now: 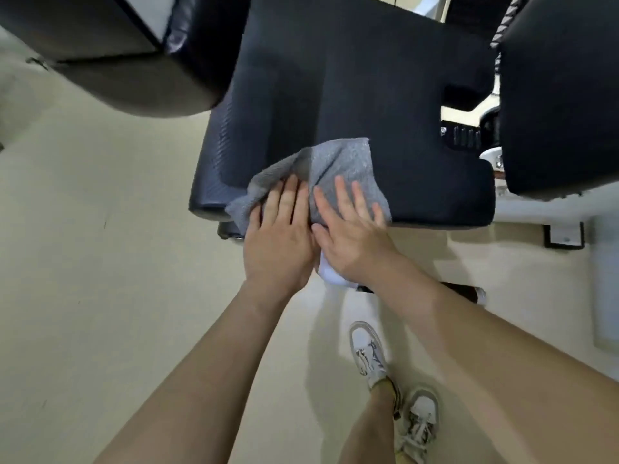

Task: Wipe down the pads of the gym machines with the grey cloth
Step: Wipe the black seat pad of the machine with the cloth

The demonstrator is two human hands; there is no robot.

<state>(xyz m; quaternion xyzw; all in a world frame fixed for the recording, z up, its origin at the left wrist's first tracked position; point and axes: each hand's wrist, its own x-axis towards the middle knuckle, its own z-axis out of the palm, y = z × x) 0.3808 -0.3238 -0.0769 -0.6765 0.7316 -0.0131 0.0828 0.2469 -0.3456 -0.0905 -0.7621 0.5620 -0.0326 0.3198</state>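
While we look down from head height, a dark rounded pad [127, 85] fills the upper left, well apart from our fingers. Our left hand [279, 236] lies flat on the grey cloth [335, 169], fingers [288, 202] straight and close together, pressing down rather than gripping. The cloth is spread over the near edge of the wide black seat pad [351, 78], bunched in a fold beyond the left fingertips and hanging slightly over the pad's front edge by the left thumb. Just beside it, touching at the thumbs, our right hand [355, 236] also presses flat, its fingers [348, 199] spread apart and angled across the cloth. Beneath the two palms a bit of white machine frame [330, 274] shows. Farther right, past the right fingertips, another black pad [562, 95] hangs. Below, our white sneakers [368, 349] stand on the pale floor [100, 262].
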